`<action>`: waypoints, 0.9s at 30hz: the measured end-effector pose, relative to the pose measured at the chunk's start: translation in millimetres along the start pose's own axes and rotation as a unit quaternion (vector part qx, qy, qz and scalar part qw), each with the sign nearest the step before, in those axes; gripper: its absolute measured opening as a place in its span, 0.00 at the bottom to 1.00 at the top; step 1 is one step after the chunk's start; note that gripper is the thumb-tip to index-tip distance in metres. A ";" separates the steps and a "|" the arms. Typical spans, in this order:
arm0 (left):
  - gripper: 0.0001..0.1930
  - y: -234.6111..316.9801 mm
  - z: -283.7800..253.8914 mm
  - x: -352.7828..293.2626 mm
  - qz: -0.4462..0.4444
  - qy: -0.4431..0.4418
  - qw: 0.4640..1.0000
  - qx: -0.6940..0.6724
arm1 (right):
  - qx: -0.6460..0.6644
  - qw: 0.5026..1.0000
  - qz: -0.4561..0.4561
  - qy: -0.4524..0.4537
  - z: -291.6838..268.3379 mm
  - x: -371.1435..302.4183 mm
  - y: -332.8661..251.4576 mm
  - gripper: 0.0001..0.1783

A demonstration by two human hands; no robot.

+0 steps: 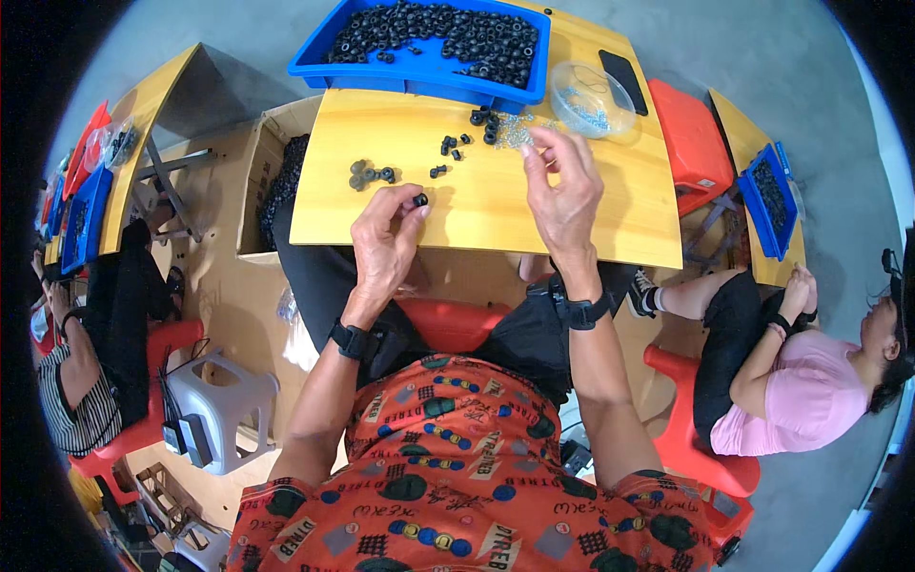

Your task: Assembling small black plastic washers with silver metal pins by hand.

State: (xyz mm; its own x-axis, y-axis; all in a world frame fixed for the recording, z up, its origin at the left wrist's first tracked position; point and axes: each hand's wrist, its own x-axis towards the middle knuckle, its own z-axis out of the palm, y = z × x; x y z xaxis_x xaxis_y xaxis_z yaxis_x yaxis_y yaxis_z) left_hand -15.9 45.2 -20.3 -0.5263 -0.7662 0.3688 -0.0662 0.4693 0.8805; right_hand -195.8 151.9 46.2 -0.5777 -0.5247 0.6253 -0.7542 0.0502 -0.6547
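Observation:
Near the table's front edge, my left hand (383, 240) pinches a small round black plastic part (420, 199) between thumb and fingertips. My right hand (565, 195) is raised over the table, its thumb and forefinger drawn together by a scatter of small silver screws (513, 131). Whether it pinches a screw is too small to tell. Several loose black parts (450, 145) lie between the hands and the blue tray. Another little group of black parts (372, 175) sits to the left, just beyond my left hand.
A blue tray (419, 84) of black parts stands at the table's far side. Right of it are a clear round tub (615, 110) with screws and a dark phone (623, 82). A cardboard box (254, 191) is at left. People sit at tables on both sides.

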 end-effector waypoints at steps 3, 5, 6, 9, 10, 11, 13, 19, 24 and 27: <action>0.11 2.6 0.1 -1.2 0.002 -0.001 1.000 0.003 | -0.046 0.997 -0.051 -0.023 0.8 -11.0 14.1 0.12; 0.11 1.4 0.6 -2.1 -0.002 -0.003 1.000 -0.001 | -0.104 0.989 -0.095 -0.051 1.8 -23.0 28.1 0.14; 0.11 -0.4 0.8 -3.7 0.009 -0.004 1.000 0.004 | -0.085 0.992 -0.010 -0.096 -2.3 -29.8 27.3 0.15; 0.11 -0.7 0.8 0.2 0.016 -0.002 1.000 0.007 | -0.051 0.986 0.088 -0.134 -7.0 -27.4 27.5 0.17; 0.11 0.3 0.3 0.2 0.011 -0.002 1.000 0.003 | -0.036 0.986 0.103 -0.127 -8.2 -26.8 26.5 0.18; 0.11 1.4 -1.5 -1.6 0.003 -0.005 1.000 0.007 | -0.036 0.986 0.106 -0.127 -7.2 -30.0 30.3 0.18; 0.11 -3.1 1.0 -2.1 0.002 -0.002 1.000 0.001 | -0.049 0.990 0.077 -0.104 -3.4 -32.1 40.5 0.18; 0.11 1.3 0.4 -0.9 -0.001 -0.007 1.000 0.014 | -0.062 0.992 0.010 -0.107 11.0 -20.5 45.6 0.09; 0.11 0.4 0.5 -1.1 -0.008 -0.009 1.000 0.017 | -0.047 0.992 -0.020 -0.114 42.5 -4.6 39.3 0.08; 0.11 -0.1 1.8 -1.8 -0.003 -0.004 1.000 0.000 | -0.078 0.988 -0.029 -0.128 52.2 -1.7 44.1 0.08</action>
State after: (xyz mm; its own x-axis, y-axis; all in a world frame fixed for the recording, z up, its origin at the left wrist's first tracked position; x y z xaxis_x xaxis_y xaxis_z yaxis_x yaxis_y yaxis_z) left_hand -16.5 47.3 -21.6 -0.5323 -0.7657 0.3611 -0.0688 0.4643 0.8830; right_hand -211.8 110.7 -5.9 -0.4496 -0.7268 0.5192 -0.8339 0.1333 -0.5356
